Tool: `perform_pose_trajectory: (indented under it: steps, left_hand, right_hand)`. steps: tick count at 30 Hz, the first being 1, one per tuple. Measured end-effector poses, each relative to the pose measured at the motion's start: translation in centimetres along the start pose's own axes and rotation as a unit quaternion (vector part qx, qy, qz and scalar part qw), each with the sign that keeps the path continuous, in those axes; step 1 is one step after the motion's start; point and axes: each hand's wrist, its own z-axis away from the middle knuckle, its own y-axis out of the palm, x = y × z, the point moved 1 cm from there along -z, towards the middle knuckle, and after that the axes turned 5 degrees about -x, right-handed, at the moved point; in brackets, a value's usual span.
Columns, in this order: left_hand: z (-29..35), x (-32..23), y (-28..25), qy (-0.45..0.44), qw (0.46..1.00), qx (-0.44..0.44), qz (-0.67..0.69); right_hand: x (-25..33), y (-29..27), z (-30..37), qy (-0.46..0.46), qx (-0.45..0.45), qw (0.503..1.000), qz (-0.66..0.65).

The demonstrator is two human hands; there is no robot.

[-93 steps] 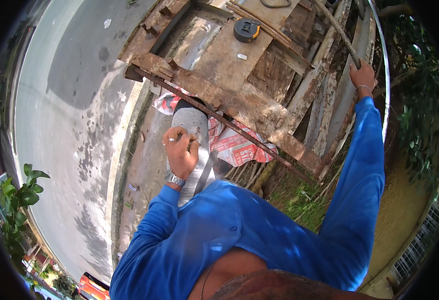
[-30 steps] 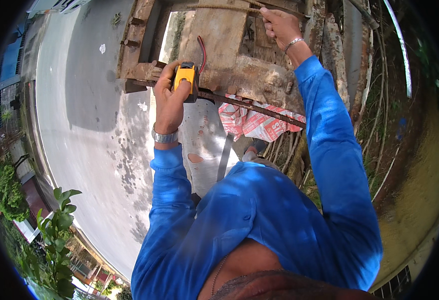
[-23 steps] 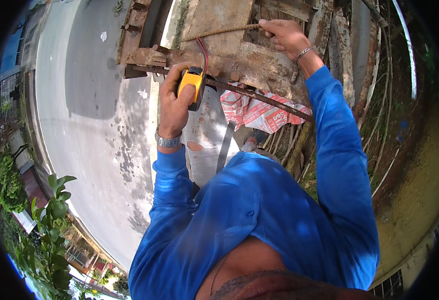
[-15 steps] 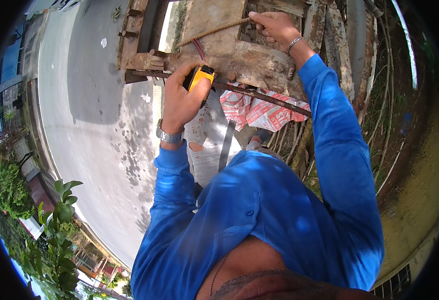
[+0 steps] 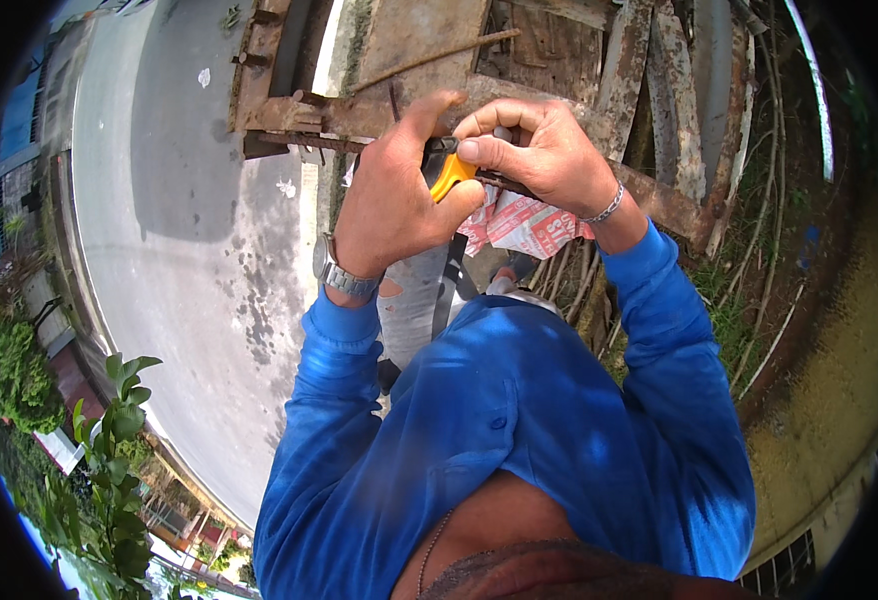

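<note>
My left hand [image 5: 396, 195] is wrapped round a yellow and black tape measure [image 5: 452, 178], held above the near edge of a rusty metal workbench [image 5: 359, 117]. From the right, my right hand [image 5: 557, 152] meets it, thumb and forefinger pinched at the black end of the case. Whether they grip the blade's tip is hidden. Beyond my hands a thin rusty ribbed rod [image 5: 437, 62] lies slanting across the bench top.
Rusty flat bars [image 5: 664, 100] lie at the bench's right. A red and white printed sack [image 5: 529, 226] and cut branches [image 5: 581, 290] are below it. Paved road [image 5: 189, 260] stretches to the left, and a leafy plant [image 5: 114, 480] rises at lower left.
My right hand has let go of the rusty rod's end and come down and left to the tape measure. My left hand has moved slightly right with the tape measure, which has turned.
</note>
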Motion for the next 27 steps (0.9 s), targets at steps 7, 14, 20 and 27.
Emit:
perform_pose_trajectory:
  steps: [7, 14, 20, 27]
  left_hand:
    - [-4.6, 3.8, -2.5, 0.057, 0.988, 0.029, -0.143]
    - [-8.1, 12.8, -6.9, 0.194, 0.915, -0.002, -0.354]
    - [-7.6, 12.2, -5.0, 0.031, 0.928, -0.034, -0.370]
    - [-7.2, 10.9, -3.3, -0.068, 0.922, -0.028, -0.379]
  right_hand:
    - [0.4, -4.3, -4.3, -0.015, 0.040, 0.996, 0.076]
    - [-0.8, -11.4, -11.3, 0.002, -0.090, 0.990, 0.111]
    - [-3.3, -11.6, -12.4, -0.024, -0.107, 0.971, 0.211]
    - [-3.3, -11.1, -11.9, 0.037, -0.133, 0.976, 0.168]
